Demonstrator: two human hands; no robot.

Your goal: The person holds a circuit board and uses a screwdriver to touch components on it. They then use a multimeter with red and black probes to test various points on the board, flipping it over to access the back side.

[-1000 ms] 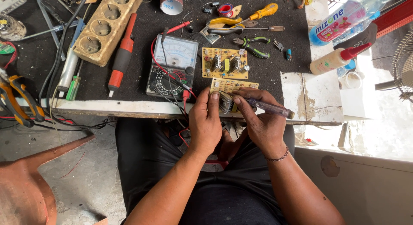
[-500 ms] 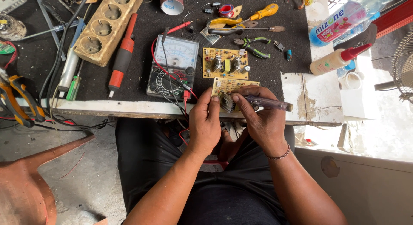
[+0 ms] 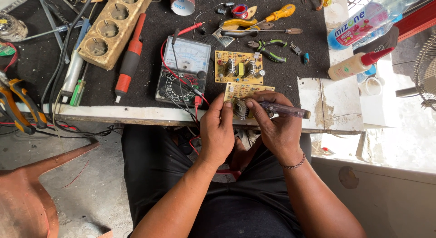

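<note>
Far left, 9 o'clock edge of the bench: orange-handled pliers (image 3: 18,106) hanging over the bench edge, wires trailing below.

10 o'clock: beige power strip (image 3: 113,26) lying diagonally on the black mat (image 3: 150,90), with a red-and-black screwdriver (image 3: 129,58) just beside it on its right side. A white-bodied tool (image 3: 72,74) sits left of those (can't tell what kind).

Centre, 12 o'clock from the hands: analog multimeter (image 3: 181,70), red and black leads running off it toward the bench edge. Just right of it, a yellow circuit board (image 3: 240,67) lying flat on the mat.

Left hand (image 3: 218,131): at the front edge of the bench, thumb and fingertips pinched on a small grey component (image 3: 239,108). That part sits at the near edge of a second yellow board (image 3: 247,89), right at the bench lip (whether it's seated in the board or only held against it, can't tell).

Right hand (image 3: 277,129): touching the left hand's work area, fingers clenched around a slim dark pen-shaped tool (image 3: 284,110), held roughly level, its far end pointing to 3 o'clock, its near end at the component.

1 o'clock: yellow-handled pliers (image 3: 259,20) and green-handled cutters (image 3: 268,49) on the mat.

2 o'clock, off the mat: plastic drink bottle (image 3: 363,24) lying on its side, and a glue bottle with a red nozzle (image 3: 354,65) below it, well apart from the hands.
</note>
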